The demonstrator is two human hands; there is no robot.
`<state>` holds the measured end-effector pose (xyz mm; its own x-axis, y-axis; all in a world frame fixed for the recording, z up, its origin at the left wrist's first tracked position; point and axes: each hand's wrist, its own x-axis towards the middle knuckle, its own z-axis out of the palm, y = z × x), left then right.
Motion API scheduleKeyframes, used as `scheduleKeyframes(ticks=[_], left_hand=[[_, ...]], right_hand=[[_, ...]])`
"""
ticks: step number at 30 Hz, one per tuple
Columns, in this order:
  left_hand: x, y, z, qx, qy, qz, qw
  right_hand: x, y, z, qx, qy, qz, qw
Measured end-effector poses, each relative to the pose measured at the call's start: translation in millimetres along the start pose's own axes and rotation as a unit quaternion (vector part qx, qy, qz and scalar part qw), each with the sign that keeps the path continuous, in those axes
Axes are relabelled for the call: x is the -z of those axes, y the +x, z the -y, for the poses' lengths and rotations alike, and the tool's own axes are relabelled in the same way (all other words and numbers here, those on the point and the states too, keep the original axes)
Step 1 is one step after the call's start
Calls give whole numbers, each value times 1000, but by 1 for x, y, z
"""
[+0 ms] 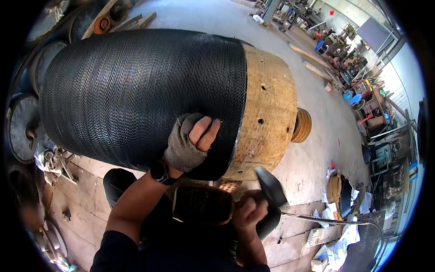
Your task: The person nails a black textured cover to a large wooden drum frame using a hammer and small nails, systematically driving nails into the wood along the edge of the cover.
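A large horizontal drum (136,90) is covered in tightly laid black ribbed cord, with a tan perforated band (269,99) at its right end. My left hand (192,138), in a grey fingerless glove, rests on the black surface near the band, fingers curled; what they hold, if anything, is too small to make out. My right hand (249,211) grips a tool with a broad dark head (269,186), blurred, just below the band. A dark rectangular object with a worn brown rim (201,204) lies between my forearms, below the drum.
Large metal discs (22,124) crowd the left. A concrete floor (326,136) carries long timbers (308,54) behind the drum. Cluttered tools and machinery (376,109) line the right wall. Cardboard (335,195), white scraps and a curved hose (344,222) are at lower right.
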<state>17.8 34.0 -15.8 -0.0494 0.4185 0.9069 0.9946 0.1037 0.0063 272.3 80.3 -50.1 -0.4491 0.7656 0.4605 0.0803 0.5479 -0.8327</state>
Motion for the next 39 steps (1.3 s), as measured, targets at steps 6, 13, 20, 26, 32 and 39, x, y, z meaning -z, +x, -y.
scheduleKeyframes(ticks=[6,13,20,26,32,39], left_hand=[[-2,-8,1,5,-20,1,1000],[-1,-7,-2,18,-24,21,999],[-4,-6,-2,8,3,10,1000],[-3,-3,0,20,-5,17,1000],[-7,5,3,36,10,17,999],[-3,15,-8,23,0,-1,1000]], right_hand=[[-14,9,-33,-158,-212,91,960],[1,-10,-18,46,-246,-11,968],[-7,-10,-16,10,-128,-22,991],[-14,6,-24,-124,-243,71,959],[2,-8,-10,-96,-148,25,984],[-1,-20,-12,-77,-122,27,989]])
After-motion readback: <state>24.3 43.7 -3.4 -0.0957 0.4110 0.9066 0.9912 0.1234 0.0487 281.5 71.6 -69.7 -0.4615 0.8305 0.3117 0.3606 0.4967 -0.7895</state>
